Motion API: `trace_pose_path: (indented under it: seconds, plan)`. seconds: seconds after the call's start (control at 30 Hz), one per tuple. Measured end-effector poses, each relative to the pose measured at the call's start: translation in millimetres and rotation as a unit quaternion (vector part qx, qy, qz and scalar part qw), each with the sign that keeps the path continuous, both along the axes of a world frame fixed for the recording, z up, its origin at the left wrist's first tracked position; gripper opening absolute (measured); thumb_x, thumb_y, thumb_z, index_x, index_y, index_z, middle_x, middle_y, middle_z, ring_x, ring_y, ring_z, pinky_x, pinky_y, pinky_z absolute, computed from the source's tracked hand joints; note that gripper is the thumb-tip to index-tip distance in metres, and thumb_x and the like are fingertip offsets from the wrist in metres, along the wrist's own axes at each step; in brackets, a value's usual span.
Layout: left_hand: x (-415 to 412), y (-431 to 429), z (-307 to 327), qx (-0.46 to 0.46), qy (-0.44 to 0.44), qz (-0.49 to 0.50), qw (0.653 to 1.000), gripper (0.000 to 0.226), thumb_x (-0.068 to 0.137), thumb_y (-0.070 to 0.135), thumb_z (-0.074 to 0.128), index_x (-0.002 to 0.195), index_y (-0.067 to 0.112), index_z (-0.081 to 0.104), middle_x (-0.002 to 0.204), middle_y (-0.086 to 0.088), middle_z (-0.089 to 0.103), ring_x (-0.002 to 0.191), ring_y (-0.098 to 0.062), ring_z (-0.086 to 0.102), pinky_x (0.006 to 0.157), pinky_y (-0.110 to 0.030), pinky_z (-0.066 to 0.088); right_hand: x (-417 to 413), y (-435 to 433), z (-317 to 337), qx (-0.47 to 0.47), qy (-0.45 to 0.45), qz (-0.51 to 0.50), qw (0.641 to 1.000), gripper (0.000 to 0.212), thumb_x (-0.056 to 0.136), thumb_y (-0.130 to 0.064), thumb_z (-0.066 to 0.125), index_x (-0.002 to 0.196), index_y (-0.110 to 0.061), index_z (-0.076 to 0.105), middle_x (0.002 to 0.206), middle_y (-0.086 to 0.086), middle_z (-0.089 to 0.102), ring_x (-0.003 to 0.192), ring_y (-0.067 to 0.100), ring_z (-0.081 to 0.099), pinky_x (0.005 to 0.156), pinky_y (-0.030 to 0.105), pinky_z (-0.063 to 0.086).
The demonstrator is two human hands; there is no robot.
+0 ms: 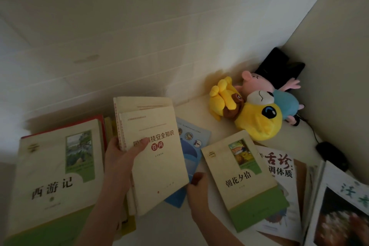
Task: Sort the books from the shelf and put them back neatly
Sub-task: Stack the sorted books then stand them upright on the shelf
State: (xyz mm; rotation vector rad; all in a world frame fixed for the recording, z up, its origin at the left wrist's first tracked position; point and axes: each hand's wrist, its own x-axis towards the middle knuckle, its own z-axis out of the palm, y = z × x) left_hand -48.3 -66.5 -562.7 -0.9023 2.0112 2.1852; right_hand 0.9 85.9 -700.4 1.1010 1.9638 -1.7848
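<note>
Cream books [157,162], two stacked, centre frame, gripped by left hand [118,164], thumb over cover. Right hand [196,187] curls at blue booklet [190,150]; pinch or touch, can't tell. Mid-sort; next move likely squares them onto left pile [56,175].

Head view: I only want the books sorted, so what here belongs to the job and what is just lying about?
Job: cream books in left hand, blue booklet, left green-cream book, right green-cream book, white book.
Lying about: yellow plush, pink pig plush, black case, black corded device.
</note>
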Motion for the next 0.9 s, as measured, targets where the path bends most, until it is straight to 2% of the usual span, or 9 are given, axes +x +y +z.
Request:
trace_pose_path:
  seconds: [0.07, 0.17, 0.33, 0.4, 0.53, 0.6, 0.73, 0.83, 0.9]
  plan:
    - [-2, -2, 1, 0.011, -0.002, 0.010, 1.000, 0.045, 0.078, 0.006, 0.073, 0.118, 0.015, 0.054, 0.091, 0.005, 0.067, 0.061, 0.000, 0.068, 0.045, -0.017, 0.051, -2, 4, 3, 0.004, -0.023, 0.007, 1.000, 0.022, 0.082, -0.004, 0.063, 0.082, -0.016, 0.044, 0.090, 0.008, 0.050, 0.087, 0.025, 0.052, 0.078, 0.041, 0.045]
    - [-4, -3, 4, 0.019, -0.004, 0.011, 1.000, 0.046, 0.078, 0.005, 0.072, 0.120, 0.014, 0.055, 0.091, 0.003, 0.068, 0.061, -0.002, 0.069, 0.045, -0.018, 0.052, -5, 4, 4, 0.078, -0.098, 0.018, 0.992, 0.027, 0.081, -0.014, 0.069, 0.097, -0.017, 0.047, 0.107, 0.004, 0.034, 0.104, 0.029, 0.043, 0.097, 0.046, 0.041]
    - [-4, 0, 8, 0.015, -0.003, -0.002, 1.000, 0.047, 0.076, 0.008, 0.074, 0.118, 0.014, 0.056, 0.092, 0.002, 0.069, 0.064, -0.005, 0.069, 0.045, -0.018, 0.052, 3, 10, 12, -0.065, -0.047, -0.026, 0.996, 0.027, 0.083, 0.004, 0.063, 0.084, -0.013, 0.042, 0.094, 0.013, 0.051, 0.080, 0.018, 0.051, 0.066, 0.030, 0.045]
    - [-4, 0, 9, 0.020, -0.009, -0.006, 1.000, 0.052, 0.074, 0.010, 0.076, 0.121, 0.012, 0.055, 0.096, -0.001, 0.070, 0.074, -0.012, 0.070, 0.048, -0.022, 0.054, 4, 13, 15, -0.079, -0.034, -0.026, 0.996, 0.027, 0.085, 0.005, 0.061, 0.085, -0.013, 0.041, 0.093, 0.015, 0.053, 0.077, 0.017, 0.052, 0.063, 0.028, 0.044]
    - [-4, 0, 7, 0.037, -0.024, -0.001, 0.999, 0.056, 0.074, 0.010, 0.075, 0.126, 0.011, 0.054, 0.103, -0.004, 0.070, 0.083, -0.018, 0.069, 0.056, -0.029, 0.056, 2, 12, 22, -0.210, -0.057, -0.072, 0.973, 0.046, 0.089, 0.001, 0.061, 0.118, -0.020, 0.031, 0.102, 0.013, 0.057, 0.087, 0.025, 0.059, 0.061, 0.035, 0.050]
    - [-5, 0, 8, 0.047, -0.026, 0.000, 0.999, 0.054, 0.075, 0.010, 0.074, 0.125, 0.013, 0.055, 0.103, -0.005, 0.070, 0.082, -0.017, 0.070, 0.058, -0.031, 0.056, 0, 13, 26, -0.245, -0.063, -0.032, 0.967, 0.044, 0.091, -0.006, 0.061, 0.124, -0.020, 0.036, 0.105, 0.013, 0.064, 0.091, 0.030, 0.065, 0.060, 0.037, 0.054]
    - [-8, -3, 15, 0.070, -0.025, 0.008, 0.997, 0.041, 0.077, 0.009, 0.071, 0.116, 0.016, 0.059, 0.096, -0.002, 0.072, 0.077, -0.016, 0.071, 0.056, -0.032, 0.056, -7, 22, 41, -0.187, 0.029, 0.111, 0.976, 0.029, 0.097, -0.010, 0.051, 0.122, -0.025, 0.053, 0.110, 0.009, 0.068, 0.094, 0.020, 0.068, 0.067, 0.031, 0.058]
    - [-13, -7, 24, 0.096, -0.015, 0.013, 0.995, 0.025, 0.082, 0.009, 0.067, 0.103, 0.021, 0.062, 0.080, 0.004, 0.075, 0.067, -0.014, 0.072, 0.047, -0.029, 0.056, -16, 43, 55, -0.055, 0.149, 0.199, 0.967, 0.047, 0.093, 0.006, 0.048, 0.118, -0.033, 0.055, 0.109, -0.007, 0.067, 0.096, -0.002, 0.064, 0.079, 0.023, 0.054]
    - [-15, -9, 29, 0.114, -0.011, 0.003, 0.993, 0.023, 0.084, 0.010, 0.064, 0.102, 0.022, 0.061, 0.078, 0.005, 0.075, 0.066, -0.013, 0.072, 0.046, -0.028, 0.055, -21, 66, 62, -0.028, 0.175, 0.228, 0.957, 0.051, 0.091, 0.007, 0.053, 0.116, -0.037, 0.054, 0.110, -0.009, 0.068, 0.097, 0.002, 0.065, 0.076, 0.024, 0.053]
